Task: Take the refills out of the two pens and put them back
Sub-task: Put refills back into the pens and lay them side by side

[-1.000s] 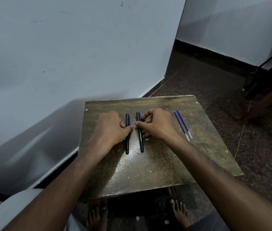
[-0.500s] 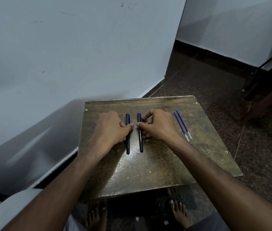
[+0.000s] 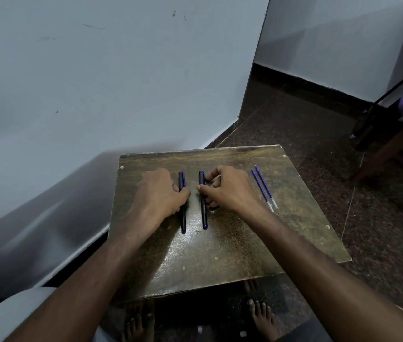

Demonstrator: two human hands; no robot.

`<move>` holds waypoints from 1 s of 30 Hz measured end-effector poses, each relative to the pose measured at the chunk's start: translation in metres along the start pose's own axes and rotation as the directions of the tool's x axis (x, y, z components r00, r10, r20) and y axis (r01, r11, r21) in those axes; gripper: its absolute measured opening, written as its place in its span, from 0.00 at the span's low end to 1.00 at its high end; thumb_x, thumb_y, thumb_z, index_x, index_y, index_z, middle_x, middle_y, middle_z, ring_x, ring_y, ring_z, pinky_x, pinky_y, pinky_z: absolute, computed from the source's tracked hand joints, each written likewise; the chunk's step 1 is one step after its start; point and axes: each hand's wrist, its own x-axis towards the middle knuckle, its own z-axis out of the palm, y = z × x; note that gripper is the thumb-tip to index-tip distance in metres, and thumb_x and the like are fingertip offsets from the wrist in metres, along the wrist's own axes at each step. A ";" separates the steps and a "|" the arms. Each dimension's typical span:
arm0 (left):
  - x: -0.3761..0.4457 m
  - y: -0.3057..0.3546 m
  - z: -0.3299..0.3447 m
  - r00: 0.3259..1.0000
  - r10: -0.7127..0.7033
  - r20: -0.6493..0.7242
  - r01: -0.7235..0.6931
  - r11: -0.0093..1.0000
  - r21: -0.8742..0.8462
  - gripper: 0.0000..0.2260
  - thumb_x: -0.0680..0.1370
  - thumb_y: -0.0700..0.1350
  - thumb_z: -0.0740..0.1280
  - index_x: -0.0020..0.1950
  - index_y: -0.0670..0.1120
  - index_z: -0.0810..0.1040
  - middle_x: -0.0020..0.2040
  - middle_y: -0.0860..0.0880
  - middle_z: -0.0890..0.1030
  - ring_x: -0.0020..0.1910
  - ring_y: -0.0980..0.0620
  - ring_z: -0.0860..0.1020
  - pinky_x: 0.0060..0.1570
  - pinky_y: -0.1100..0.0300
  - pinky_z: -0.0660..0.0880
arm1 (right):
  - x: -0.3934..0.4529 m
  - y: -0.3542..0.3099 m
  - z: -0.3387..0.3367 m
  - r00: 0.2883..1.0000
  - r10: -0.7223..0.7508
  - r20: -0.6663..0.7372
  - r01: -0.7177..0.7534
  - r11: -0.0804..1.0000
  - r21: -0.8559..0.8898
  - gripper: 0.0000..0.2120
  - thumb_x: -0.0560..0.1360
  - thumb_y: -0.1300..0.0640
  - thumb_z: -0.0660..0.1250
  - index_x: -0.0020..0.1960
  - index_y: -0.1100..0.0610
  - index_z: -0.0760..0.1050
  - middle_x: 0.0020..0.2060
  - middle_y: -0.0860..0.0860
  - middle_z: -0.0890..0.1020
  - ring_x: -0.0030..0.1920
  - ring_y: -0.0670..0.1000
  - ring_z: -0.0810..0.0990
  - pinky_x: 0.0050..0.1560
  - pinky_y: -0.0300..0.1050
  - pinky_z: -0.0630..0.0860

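Table edge (image 3: 220, 280): nearest zone, bare worn wood — no lip, so a nudged pen could roll off toward the feet below.
L pen (image 3: 183, 218): dark barrel w/ blue clip, lies lengthwise on the table, tip toward the viewer, touched by the left hand.
R pen (image 3: 204, 213): same type, parallel to the L pen and just beside it, a narrow gap between them.
Left hand (image 3: 160, 191): rests palm-down, fingers curled, thumb against the L pen's barrel; whether it truly grips — cannot tell.
Right hand (image 3: 230, 188): fingers curled narrow, thumb and forefinger tips at the R pen's upper barrel; pinch or mere touch, cannot tell.
Refills (image 3: 264, 188): two thin blue rods w/ pale tips, side by side, well apart to the right of both pens, clear of the hands.
Risk, judged: refills are slim and round; a sweeping wrist may scatter them, and a skewed re-insertion could bend one or jam it in the barrel.
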 end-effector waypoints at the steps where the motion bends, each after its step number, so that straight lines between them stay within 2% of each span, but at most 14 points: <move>1: 0.001 -0.001 0.001 1.000 -0.002 -0.001 0.002 1.000 -0.006 0.16 0.79 0.53 0.76 0.34 0.47 0.85 0.27 0.53 0.85 0.28 0.57 0.86 0.42 0.55 0.88 | 0.000 0.000 0.000 1.000 0.003 0.000 -0.003 1.000 -0.003 0.14 0.79 0.54 0.79 0.60 0.57 0.80 0.36 0.51 0.88 0.26 0.39 0.85 0.30 0.39 0.84; 5: 0.006 -0.006 0.001 1.000 0.004 -0.021 -0.004 1.000 -0.020 0.15 0.80 0.52 0.75 0.36 0.46 0.86 0.28 0.51 0.86 0.28 0.54 0.87 0.38 0.53 0.88 | 0.000 -0.002 -0.001 1.000 0.013 0.004 -0.013 1.000 0.001 0.16 0.79 0.54 0.79 0.62 0.58 0.80 0.38 0.53 0.89 0.28 0.41 0.86 0.31 0.40 0.85; 9: 0.005 -0.005 0.001 1.000 -0.010 0.019 0.012 0.993 -0.120 0.11 0.81 0.51 0.75 0.41 0.48 0.86 0.30 0.51 0.87 0.26 0.60 0.85 0.27 0.69 0.79 | -0.004 -0.003 -0.003 1.000 0.007 -0.015 -0.007 1.000 -0.002 0.14 0.81 0.53 0.77 0.61 0.58 0.80 0.38 0.53 0.89 0.32 0.45 0.88 0.33 0.42 0.87; 10: 0.004 -0.004 0.001 0.999 -0.012 0.041 0.019 0.985 -0.173 0.10 0.82 0.51 0.75 0.43 0.48 0.86 0.31 0.51 0.87 0.26 0.60 0.85 0.27 0.70 0.80 | -0.005 -0.004 -0.003 0.999 -0.006 -0.040 0.006 1.000 -0.005 0.12 0.81 0.53 0.76 0.60 0.58 0.80 0.38 0.53 0.89 0.32 0.46 0.89 0.33 0.43 0.87; 13: 0.002 0.000 -0.002 0.998 0.001 0.067 0.020 0.948 -0.318 0.08 0.82 0.50 0.75 0.45 0.48 0.86 0.33 0.50 0.88 0.29 0.57 0.87 0.33 0.63 0.85 | -0.004 -0.007 -0.006 0.988 -0.064 -0.143 0.068 0.997 0.023 0.07 0.84 0.53 0.73 0.54 0.57 0.82 0.35 0.51 0.89 0.32 0.48 0.89 0.36 0.49 0.89; 15: 0.001 0.000 -0.003 0.999 0.005 0.045 0.010 0.943 -0.334 0.09 0.80 0.51 0.76 0.45 0.47 0.87 0.32 0.51 0.88 0.29 0.58 0.87 0.32 0.64 0.84 | -0.004 -0.009 -0.009 0.980 -0.093 -0.177 0.096 0.995 0.010 0.06 0.83 0.52 0.74 0.51 0.55 0.83 0.33 0.49 0.88 0.31 0.44 0.88 0.36 0.42 0.87; 17: 0.001 -0.003 -0.003 0.999 -0.007 0.045 0.020 0.950 -0.312 0.09 0.79 0.52 0.78 0.44 0.48 0.88 0.31 0.52 0.88 0.28 0.60 0.86 0.31 0.69 0.81 | -0.005 -0.008 -0.013 0.977 -0.111 -0.181 0.104 0.993 -0.047 0.06 0.83 0.50 0.74 0.49 0.52 0.82 0.31 0.46 0.87 0.32 0.38 0.86 0.35 0.31 0.80; 18: 0.002 -0.005 -0.003 0.998 -0.015 0.055 0.031 0.953 -0.300 0.09 0.78 0.53 0.78 0.43 0.48 0.88 0.30 0.53 0.87 0.28 0.60 0.86 0.29 0.71 0.79 | -0.006 -0.007 -0.014 0.979 -0.107 -0.175 0.098 0.993 -0.058 0.06 0.83 0.50 0.74 0.49 0.52 0.83 0.31 0.46 0.87 0.32 0.37 0.86 0.34 0.29 0.77; 20: 0.003 -0.006 0.000 0.997 -0.021 0.071 0.040 0.959 -0.282 0.10 0.78 0.54 0.78 0.41 0.50 0.87 0.28 0.55 0.86 0.27 0.61 0.85 0.28 0.73 0.76 | -0.005 -0.005 -0.016 0.984 -0.091 -0.152 0.084 0.995 -0.051 0.07 0.82 0.51 0.75 0.51 0.54 0.83 0.32 0.47 0.88 0.31 0.39 0.87 0.34 0.30 0.79; 23: 0.004 -0.005 0.007 0.997 -0.007 0.072 0.024 0.968 -0.250 0.13 0.78 0.56 0.78 0.39 0.50 0.87 0.27 0.56 0.85 0.26 0.61 0.85 0.31 0.69 0.79 | -0.006 -0.003 -0.014 0.991 -0.083 -0.105 0.076 0.995 -0.068 0.07 0.81 0.53 0.76 0.53 0.56 0.85 0.37 0.50 0.90 0.36 0.46 0.90 0.43 0.44 0.88; 24: 0.005 -0.005 0.008 0.998 -0.003 0.070 0.019 0.970 -0.242 0.14 0.78 0.57 0.78 0.38 0.50 0.87 0.27 0.57 0.85 0.26 0.61 0.84 0.32 0.68 0.79 | -0.007 -0.003 -0.013 0.992 -0.086 -0.096 0.079 0.994 -0.073 0.07 0.81 0.53 0.76 0.53 0.56 0.85 0.38 0.50 0.90 0.37 0.46 0.90 0.43 0.45 0.88; 27: 0.006 -0.004 0.011 0.998 0.002 0.064 0.013 0.972 -0.235 0.14 0.77 0.57 0.78 0.37 0.49 0.87 0.26 0.56 0.85 0.25 0.61 0.84 0.28 0.69 0.78 | -0.008 -0.002 -0.012 0.992 -0.095 -0.078 0.088 0.992 -0.086 0.07 0.82 0.52 0.76 0.53 0.56 0.85 0.36 0.49 0.89 0.34 0.44 0.89 0.36 0.36 0.84; 30: 0.007 -0.007 0.010 0.998 0.004 0.056 0.009 0.972 -0.234 0.14 0.77 0.57 0.78 0.37 0.49 0.87 0.26 0.57 0.85 0.25 0.61 0.84 0.26 0.70 0.77 | -0.007 -0.002 -0.014 0.994 -0.076 -0.075 0.071 0.995 -0.064 0.06 0.83 0.54 0.74 0.51 0.56 0.86 0.34 0.46 0.88 0.29 0.38 0.86 0.29 0.26 0.75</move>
